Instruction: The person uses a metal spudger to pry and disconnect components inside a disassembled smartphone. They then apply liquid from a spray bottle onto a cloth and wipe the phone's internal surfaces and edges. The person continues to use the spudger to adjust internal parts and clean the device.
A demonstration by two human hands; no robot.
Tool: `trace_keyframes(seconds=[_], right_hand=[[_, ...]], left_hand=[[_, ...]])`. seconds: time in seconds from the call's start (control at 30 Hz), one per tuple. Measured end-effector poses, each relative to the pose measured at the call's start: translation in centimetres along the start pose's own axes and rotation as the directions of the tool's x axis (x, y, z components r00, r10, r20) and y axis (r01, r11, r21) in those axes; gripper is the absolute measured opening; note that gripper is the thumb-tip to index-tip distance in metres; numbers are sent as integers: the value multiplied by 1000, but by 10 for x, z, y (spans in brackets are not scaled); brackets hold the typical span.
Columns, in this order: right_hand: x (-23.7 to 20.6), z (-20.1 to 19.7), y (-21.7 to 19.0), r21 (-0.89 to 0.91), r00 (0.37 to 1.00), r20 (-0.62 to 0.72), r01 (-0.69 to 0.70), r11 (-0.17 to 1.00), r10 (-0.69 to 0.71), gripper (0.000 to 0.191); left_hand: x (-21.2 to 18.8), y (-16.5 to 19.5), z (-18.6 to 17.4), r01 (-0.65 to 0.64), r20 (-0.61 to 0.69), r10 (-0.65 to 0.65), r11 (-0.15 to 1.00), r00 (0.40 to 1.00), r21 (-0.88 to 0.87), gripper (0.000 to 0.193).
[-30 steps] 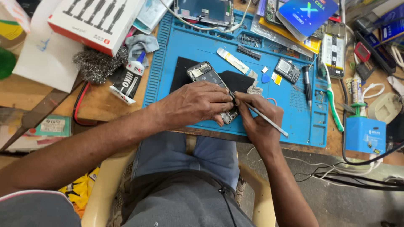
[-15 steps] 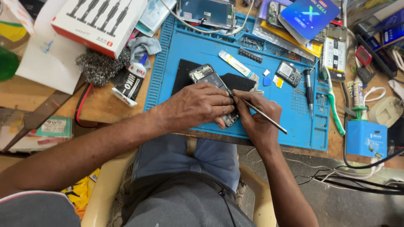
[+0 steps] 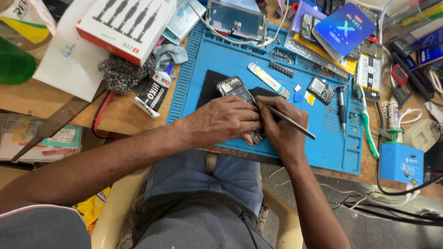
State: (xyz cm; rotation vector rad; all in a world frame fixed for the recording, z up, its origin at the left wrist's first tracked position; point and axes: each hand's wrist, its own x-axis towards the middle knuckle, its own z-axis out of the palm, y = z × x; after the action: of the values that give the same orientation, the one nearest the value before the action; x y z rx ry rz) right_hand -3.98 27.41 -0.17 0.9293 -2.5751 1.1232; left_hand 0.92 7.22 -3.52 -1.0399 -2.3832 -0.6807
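Note:
An opened phone [image 3: 234, 89] with its back off lies on a black pad on the blue work mat [image 3: 217, 55]. My left hand [image 3: 221, 121] lies over the phone's lower half and grips it against the mat. My right hand [image 3: 279, 124] holds a thin metal tool [image 3: 293, 122] like a pen, its tip hidden between my two hands at the phone's edge. The phone's lower end shows just under my left fingers.
On the mat lie a white pry tool [image 3: 267, 79], a small module [image 3: 320, 90], a screwdriver [image 3: 340, 103] and a green toothbrush [image 3: 367, 129]. A glue tube [image 3: 154, 90], steel wool [image 3: 117, 74] and a white box [image 3: 124, 23] sit to the left. A blue device [image 3: 400, 162] stands right.
Both hands stay on the phone; the right hand has shifted the tool slightly. The view has moved a little.

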Motion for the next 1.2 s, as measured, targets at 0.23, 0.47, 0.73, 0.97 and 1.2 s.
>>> trace_keyframes(seconds=[0.23, 0.47, 0.73, 0.97, 1.2], right_hand=[[7, 3, -2, 21, 999, 19, 40, 999, -41, 12], [13, 10, 4, -2, 999, 3, 42, 999, -42, 12], [28, 17, 1, 18, 999, 22, 49, 999, -49, 13], [34, 20, 9, -51, 995, 15, 97, 994, -96, 13], [38, 25, 10, 66, 994, 20, 102, 993, -104, 16]], left_hand=[[1, -1, -4, 1, 20, 1, 998, 1000, -60, 39], [0, 1, -6, -42, -133, 41, 999, 990, -8, 39], [0, 0, -8, -26, -48, 26, 1000, 998, 4, 34], [4, -3, -11, -42, -55, 43, 999, 998, 12, 35], [-1, -3, -4, -28, 2, 28, 1000, 1000, 6, 38]])
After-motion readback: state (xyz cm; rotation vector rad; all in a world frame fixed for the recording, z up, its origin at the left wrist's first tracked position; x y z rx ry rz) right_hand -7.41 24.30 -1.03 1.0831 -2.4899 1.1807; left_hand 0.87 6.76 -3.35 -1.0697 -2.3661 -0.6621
